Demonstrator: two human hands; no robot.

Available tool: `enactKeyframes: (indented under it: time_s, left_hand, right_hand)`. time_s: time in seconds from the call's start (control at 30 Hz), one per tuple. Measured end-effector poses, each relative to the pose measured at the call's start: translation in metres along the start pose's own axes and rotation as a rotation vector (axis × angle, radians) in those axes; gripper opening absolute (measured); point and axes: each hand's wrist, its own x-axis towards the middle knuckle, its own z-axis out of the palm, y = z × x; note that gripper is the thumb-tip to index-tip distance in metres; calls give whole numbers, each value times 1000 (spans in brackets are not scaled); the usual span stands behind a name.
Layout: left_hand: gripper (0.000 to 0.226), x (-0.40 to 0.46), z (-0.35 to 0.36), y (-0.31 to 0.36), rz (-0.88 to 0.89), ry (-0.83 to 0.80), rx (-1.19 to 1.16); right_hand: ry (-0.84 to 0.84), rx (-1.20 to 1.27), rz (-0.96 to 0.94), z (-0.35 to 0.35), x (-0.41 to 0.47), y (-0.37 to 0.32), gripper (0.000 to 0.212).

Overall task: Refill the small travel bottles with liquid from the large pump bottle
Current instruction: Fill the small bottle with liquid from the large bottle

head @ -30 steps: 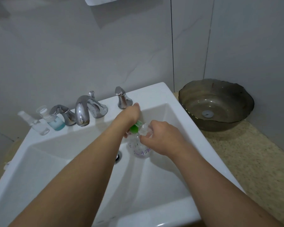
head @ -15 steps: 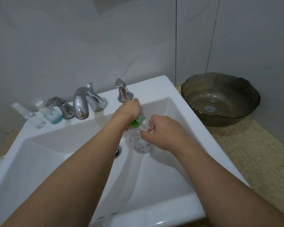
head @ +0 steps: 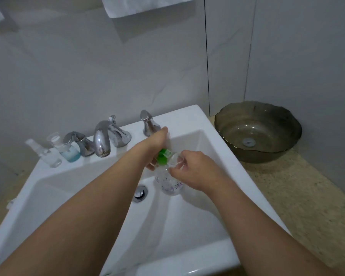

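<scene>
Over the white sink point(head: 187, 120), near the middle of the frame, the left hand point(head: 156, 141) bears down on the green pump head point(head: 163, 156) of the large pump bottle point(head: 170, 182), a clear bottle with purple print standing in the basin just right of the drain point(head: 140, 193). The right hand point(head: 195, 172) pinches a small clear travel bottle point(head: 174, 159) against the nozzle, thumb and fingers curled narrowly around it.

The risk, as I judge it, is a missed mouth: the opening is narrow and the clear plastic hard to read, so a firm press could send liquid down the fingers into the basin. A slippery grip could then drop the bottle. The left fingers are mostly hidden; they look curled over the pump.

2 more travel bottles point(head: 54, 154) stand at the left of the frame beside the faucet point(head: 104, 138), 1 holding blue liquid.
</scene>
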Motion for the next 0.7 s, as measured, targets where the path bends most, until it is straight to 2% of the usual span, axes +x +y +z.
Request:
enactKeyframes:
  time_s: [0.27,0.33,0.43,0.53,0.7]
  left_hand:
    - [77,-3,3,5,8,29,60]
    - [70,-5,5,6,24,58,89]
    - [47,-5,10,6,66,81,105]
    - [40,-3,14,3,100,131,84]
    - [35,0,14,0,164,172,176]
  right_hand:
    - [-26,60,-10,-4,-4,2,34]
    - [-77,105,-3,-1,-3,3,37]
    - [-107,132,7,2,0,4,38]
    - [-104,76,19,3,2,5,34]
    - [-99,48,27,5,3,3,35]
